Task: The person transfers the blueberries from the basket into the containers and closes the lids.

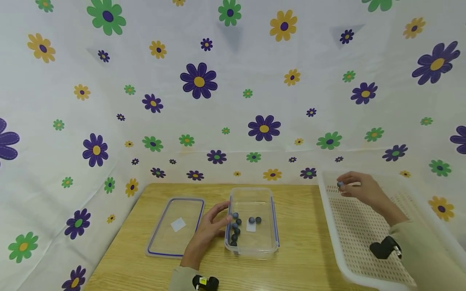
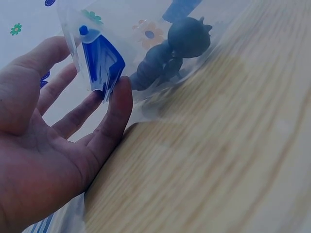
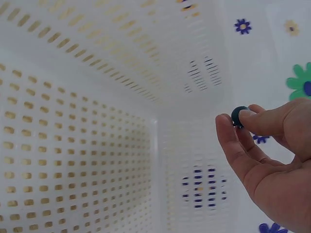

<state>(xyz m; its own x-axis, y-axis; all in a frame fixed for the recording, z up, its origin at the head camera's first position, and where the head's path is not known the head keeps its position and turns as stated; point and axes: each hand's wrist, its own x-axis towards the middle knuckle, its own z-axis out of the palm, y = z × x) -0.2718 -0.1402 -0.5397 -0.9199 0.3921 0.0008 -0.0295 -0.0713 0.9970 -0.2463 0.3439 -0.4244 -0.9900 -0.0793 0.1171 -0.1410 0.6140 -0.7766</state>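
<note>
My right hand (image 1: 360,189) pinches one blueberry (image 3: 239,116) between thumb and fingertips, over the far left corner of a white perforated basket (image 1: 336,246). In the right wrist view the berry shows dark and round at the fingertips. My left hand (image 1: 211,224) holds the left side of a clear plastic container (image 1: 252,189), its fingers at the blue side latch (image 2: 104,60). Inside, several blueberries (image 1: 236,231) lie along the left wall, and two more blueberries (image 1: 258,220) sit near the middle, by a small white label (image 1: 251,227).
A clear lid with a blue seal (image 1: 156,254) lies flat left of the container, a white square label (image 1: 178,224) on it. The wooden table (image 1: 298,238) reaches back to a flower-printed cloth (image 1: 233,109). The basket stands at the table's right.
</note>
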